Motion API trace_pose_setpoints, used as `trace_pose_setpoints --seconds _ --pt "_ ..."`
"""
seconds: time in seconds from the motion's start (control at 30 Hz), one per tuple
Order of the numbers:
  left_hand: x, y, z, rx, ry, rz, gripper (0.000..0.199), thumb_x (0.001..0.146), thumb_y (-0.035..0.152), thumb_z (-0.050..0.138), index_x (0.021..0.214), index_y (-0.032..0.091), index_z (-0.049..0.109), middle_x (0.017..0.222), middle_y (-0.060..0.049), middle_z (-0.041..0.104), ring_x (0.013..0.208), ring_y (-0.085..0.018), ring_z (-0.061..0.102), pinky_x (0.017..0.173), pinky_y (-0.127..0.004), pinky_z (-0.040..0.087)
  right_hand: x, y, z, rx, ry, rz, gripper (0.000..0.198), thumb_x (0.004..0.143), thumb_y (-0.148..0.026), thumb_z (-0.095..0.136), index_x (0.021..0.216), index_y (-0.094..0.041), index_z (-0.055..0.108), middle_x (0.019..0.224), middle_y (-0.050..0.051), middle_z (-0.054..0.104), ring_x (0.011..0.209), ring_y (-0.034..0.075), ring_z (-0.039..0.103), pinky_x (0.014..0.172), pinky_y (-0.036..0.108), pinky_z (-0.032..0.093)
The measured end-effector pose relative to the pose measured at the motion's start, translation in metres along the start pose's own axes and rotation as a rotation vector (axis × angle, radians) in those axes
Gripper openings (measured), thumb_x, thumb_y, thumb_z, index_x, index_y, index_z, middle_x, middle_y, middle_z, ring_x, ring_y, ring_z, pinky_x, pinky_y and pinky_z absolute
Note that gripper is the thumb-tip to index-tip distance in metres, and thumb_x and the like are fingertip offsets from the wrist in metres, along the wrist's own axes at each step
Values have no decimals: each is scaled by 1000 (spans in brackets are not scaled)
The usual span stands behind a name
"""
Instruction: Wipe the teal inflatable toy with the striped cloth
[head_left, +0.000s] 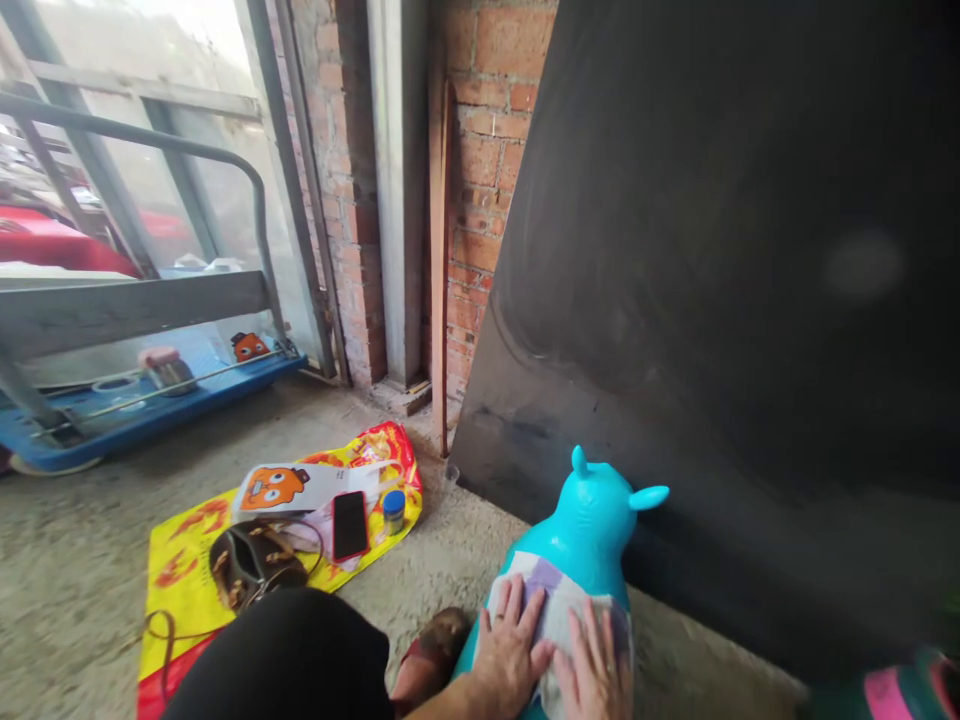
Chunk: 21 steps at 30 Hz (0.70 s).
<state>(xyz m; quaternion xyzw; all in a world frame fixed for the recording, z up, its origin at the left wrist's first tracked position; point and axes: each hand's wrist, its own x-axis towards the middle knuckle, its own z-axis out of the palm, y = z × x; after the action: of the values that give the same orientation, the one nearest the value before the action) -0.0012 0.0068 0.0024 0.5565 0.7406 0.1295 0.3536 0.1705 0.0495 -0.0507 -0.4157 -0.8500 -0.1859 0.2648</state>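
Far left — a blue cart against the window, a tape roll and an orange figure lying on its deck. On the concrete floor, a yellow bag spread flat, carrying a brown purse, an orange-printed pack, a red phone and a small blue-capped jar just beside the phone. Nearer the camera, a black-clad knee, a brown shoe beside it. Now the action: left hand flat, fingers spread, pressing on a pale checked cloth — gripping nothing, just laid open on it. Right hand right alongside, likewise flat and open on the cloth, a ring on one finger. Cloth draped over the back of a turquoise toy, ears up, standing on the floor close to a big dark sheet leaning on the brick wall. Bottom right, a blurred pink-and-green thing, too unclear to tell.
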Motion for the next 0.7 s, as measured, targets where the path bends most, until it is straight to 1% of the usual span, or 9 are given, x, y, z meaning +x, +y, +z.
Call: trace_pose_setpoints --seconds 0.07,0.13,0.2,0.3,0.4,0.47,0.53,0.63,0.7 --pt "11 0 -5 4 -45 -10 74 87 55 45 153 34 19 164 -5 -2 151 -35 -1 119 -67 16 -13 -12 25 -87 -108 94 47 95 -45 34 127 -24 62 138 10 58 127 35 54 87 54 51" --pt "25 1 -12 -3 -61 8 74 88 55 43 154 33 18 164 -4 -4 152 -34 -3 120 -65 15 -8 -20 39 -99 -176 170 49 95 -44 32 132 -26 58 145 8 51 132 35 49 92 57 47" --pt "41 4 -18 -18 -59 22 74 89 56 40 154 31 16 164 -4 -5 152 -34 -4 120 -66 16 7 -22 44 -92 -198 192 51 96 -45 29 134 -26 56 148 8 47 135 35 45 96 60 45" --pt "64 7 -24 -39 -33 11 73 91 55 36 155 28 15 165 -5 -4 152 -34 -3 120 -67 16 31 -16 47 -95 -236 205 50 95 -44 28 136 -27 53 150 6 45 140 37 39 101 65 40" --pt "77 7 -26 -66 -25 19 75 90 61 33 155 28 14 165 -4 -4 152 -33 -3 121 -65 16 45 -11 48 -105 -256 184 50 95 -43 33 140 -27 48 152 6 41 141 39 36 102 66 40" --pt "77 7 -27 -76 -33 26 77 89 65 31 155 28 13 165 -3 -5 153 -31 -4 121 -63 16 46 -14 47 -116 -255 181 51 95 -43 32 140 -25 47 153 8 38 140 39 38 100 67 42" --pt "70 8 -27 -62 -34 22 76 90 61 30 155 28 11 165 -4 -5 153 -28 -5 121 -61 17 40 -23 44 -131 -242 207 50 95 -41 30 138 -23 50 151 10 41 137 39 43 98 69 43" --pt "49 3 -26 -25 -64 21 74 89 52 37 155 28 12 165 -5 -5 153 -27 -4 121 -61 18 15 -50 45 -172 -175 308 48 95 -40 30 131 -23 57 145 11 49 133 40 47 95 73 41" --pt "32 -5 -22 4 -106 54 77 87 55 40 155 29 12 165 -5 -6 152 -28 -4 121 -61 16 -8 -69 51 -184 -79 370 43 93 -36 35 122 -27 65 137 11 57 129 39 51 97 74 41"
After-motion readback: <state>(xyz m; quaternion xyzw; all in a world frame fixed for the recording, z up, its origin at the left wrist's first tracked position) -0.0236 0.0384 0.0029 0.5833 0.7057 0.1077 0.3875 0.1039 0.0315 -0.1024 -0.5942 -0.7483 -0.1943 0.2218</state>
